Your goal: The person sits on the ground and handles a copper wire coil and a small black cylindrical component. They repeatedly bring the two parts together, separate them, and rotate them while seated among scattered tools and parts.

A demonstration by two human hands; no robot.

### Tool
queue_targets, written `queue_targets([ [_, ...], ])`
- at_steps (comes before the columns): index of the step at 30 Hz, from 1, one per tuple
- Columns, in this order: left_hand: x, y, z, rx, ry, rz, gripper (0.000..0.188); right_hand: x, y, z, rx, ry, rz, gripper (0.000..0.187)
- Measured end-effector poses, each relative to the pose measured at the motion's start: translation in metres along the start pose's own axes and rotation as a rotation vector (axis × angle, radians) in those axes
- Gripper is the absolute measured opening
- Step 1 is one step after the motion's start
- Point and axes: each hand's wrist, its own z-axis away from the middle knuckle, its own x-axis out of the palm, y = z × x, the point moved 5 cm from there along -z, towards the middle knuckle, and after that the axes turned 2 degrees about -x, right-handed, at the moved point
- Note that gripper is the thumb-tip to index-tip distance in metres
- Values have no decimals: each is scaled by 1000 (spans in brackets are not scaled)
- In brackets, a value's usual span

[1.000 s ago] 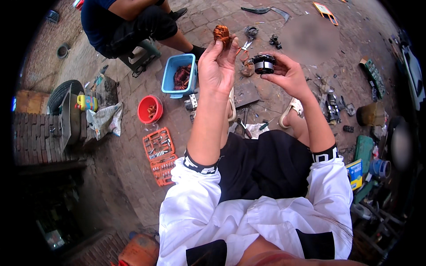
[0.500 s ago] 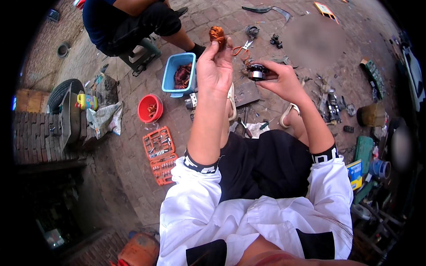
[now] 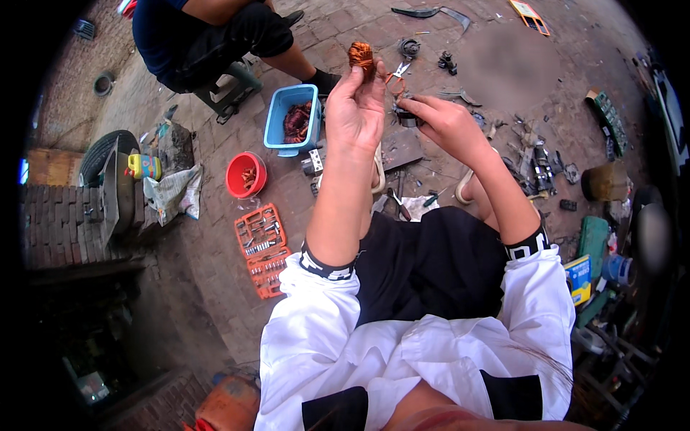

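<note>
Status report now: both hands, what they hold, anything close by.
Left hand raised, pinching copper coil bundle at fingertips. Right hand gripping small dark round part. Blue tub of coils and red bowl on ground to the left.

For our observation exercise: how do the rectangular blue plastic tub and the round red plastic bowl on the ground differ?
The rectangular blue plastic tub is box-shaped and larger; the round red plastic bowl is circular and smaller. The tub lies nearer the seated person's foot; the bowl nearer the orange socket set. Both hold reddish-brown scraps.
</note>
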Motion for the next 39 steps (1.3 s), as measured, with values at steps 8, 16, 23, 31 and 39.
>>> queue_targets([
  [8, 14, -15, 9, -62, -72, -20, 25, 0, 5, 0, 117, 60, 76, 53],
  [16, 28, -13, 20, -116, -217, -78, 26, 1, 57, 17, 853, 234, -1072, 41],
  [23, 13, 22, 5, 32, -106, 2, 24, 3, 70, 22, 795, 402, -1564, 33],
  [31, 5, 45, -4, 76, -63, 52, 19, -8, 44, 23, 524, 2, -1489, 67],
  [39, -1, 40, -3, 129, -80, -16, 20, -6, 18, 12, 494, -395, -1052, 55],
])
